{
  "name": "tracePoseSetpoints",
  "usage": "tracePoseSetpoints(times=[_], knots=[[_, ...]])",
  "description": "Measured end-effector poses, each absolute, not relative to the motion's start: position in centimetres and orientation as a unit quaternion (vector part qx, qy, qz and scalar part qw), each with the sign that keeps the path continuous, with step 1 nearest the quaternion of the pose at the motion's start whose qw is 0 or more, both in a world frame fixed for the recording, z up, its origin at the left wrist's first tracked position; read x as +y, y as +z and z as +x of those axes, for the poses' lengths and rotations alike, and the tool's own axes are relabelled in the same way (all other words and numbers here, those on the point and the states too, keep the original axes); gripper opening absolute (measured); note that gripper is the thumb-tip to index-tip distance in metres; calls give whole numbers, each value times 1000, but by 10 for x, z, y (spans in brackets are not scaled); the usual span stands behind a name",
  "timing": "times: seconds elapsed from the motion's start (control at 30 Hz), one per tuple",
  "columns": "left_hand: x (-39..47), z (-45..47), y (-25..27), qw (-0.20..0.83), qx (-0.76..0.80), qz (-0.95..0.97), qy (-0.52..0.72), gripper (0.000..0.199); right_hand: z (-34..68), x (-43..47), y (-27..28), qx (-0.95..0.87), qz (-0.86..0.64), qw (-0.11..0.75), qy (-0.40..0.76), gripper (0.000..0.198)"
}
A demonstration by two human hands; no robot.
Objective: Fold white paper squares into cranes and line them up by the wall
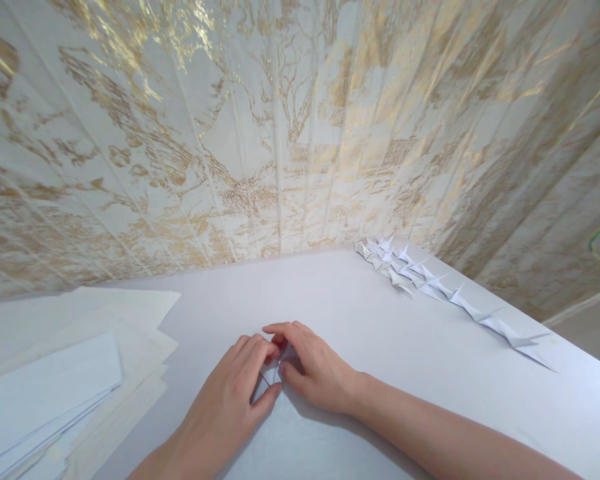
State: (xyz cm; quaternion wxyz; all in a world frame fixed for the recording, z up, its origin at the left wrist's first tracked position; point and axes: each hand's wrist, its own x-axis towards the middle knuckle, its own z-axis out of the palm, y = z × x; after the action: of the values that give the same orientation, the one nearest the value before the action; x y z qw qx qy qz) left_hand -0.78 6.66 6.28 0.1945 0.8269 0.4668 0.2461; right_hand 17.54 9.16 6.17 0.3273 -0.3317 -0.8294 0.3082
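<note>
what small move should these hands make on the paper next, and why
Probably the right hand should press along the paper while the left hand steadies it: both hands close around that small piece, mostly hidden by fingers, and a thin line, perhaps a crease or edge, shows within the left hand's grip.

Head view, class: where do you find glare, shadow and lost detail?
Head view: bright glints on the gold-patterned backdrop; head view: soft shadow on the white table beneath the right hand; head view: folds of the held paper hard to make out.
</note>
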Motion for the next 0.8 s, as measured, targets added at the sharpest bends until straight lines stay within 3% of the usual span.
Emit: tracePoseSetpoints(times=[0.3, 0.53, 0.8], knots=[[67, -9, 68, 209, 499, 808, 233, 12, 174, 90, 62, -787, -380, 340, 348, 49], [64, -4, 65, 214, 518, 789, 251, 37, 174, 91, 62, -811, -393, 326, 287, 47], [64, -4, 60, 207, 478, 804, 286, 44, 172, 94, 68, -696, -359, 383, 490, 42]])
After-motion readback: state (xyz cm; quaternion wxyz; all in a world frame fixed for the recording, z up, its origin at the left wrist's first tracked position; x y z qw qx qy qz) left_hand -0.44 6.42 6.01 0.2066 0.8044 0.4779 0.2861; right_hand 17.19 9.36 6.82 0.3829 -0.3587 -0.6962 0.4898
